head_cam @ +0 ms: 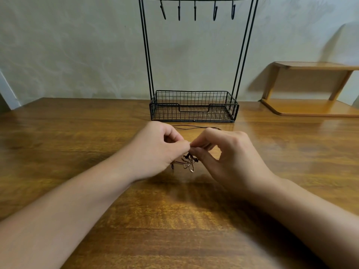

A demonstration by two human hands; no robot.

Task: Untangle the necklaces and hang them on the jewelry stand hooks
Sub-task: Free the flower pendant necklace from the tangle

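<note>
Necklaces [189,162] hang tangled, pinched between both hands' fingers [183,145].

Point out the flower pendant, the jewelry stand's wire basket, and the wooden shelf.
flower pendant [189,165]: head view, on its gold petals.
wire basket [193,115]: head view, on its front wall.
wooden shelf [314,65]: head view, on its top board.

Single view, head-mounted, wide-angle. It looks forward and down from above the forearms, which enter from the bottom corners. The fingers [191,145] sit near frame centre, close to the lens. The bench [77,133] fills the lower half. Beyond the fingers the stand [194,105] faces the camera squarely, its top cropped at the upper edge. The wall [77,45] closes the background.
</note>
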